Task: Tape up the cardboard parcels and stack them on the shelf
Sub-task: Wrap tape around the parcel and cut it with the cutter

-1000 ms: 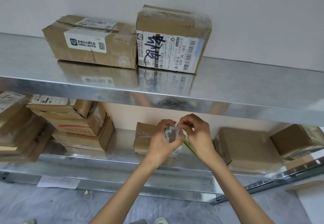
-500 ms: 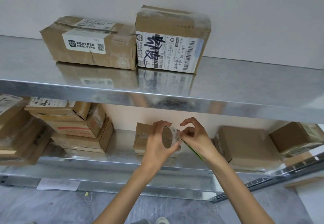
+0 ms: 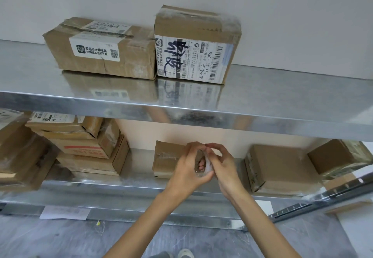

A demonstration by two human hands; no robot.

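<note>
My left hand (image 3: 186,169) grips a roll of clear tape (image 3: 206,165) in front of the lower shelf, fingers through its core. My right hand (image 3: 223,164) pinches at the roll's upper edge, thumb and forefinger against the tape. Behind both hands a small cardboard parcel (image 3: 165,157) lies on the lower shelf, partly hidden by my left hand. On the upper metal shelf (image 3: 282,96) two taped parcels stand side by side: a wide one (image 3: 101,49) on the left and a taller one (image 3: 196,45) with a barcode label and black scrawl.
A stack of several parcels (image 3: 80,146) fills the lower shelf's left end, with more boxes (image 3: 18,150) at the far left. Two boxes (image 3: 280,167) (image 3: 339,156) sit on its right. A white paper sheet (image 3: 64,212) lies by the shelf's base on the grey floor.
The roll has turned edge-on in my left hand. My right hand's fingers have closed in onto the roll's upper edge. Both hands stay in front of the small parcel.
</note>
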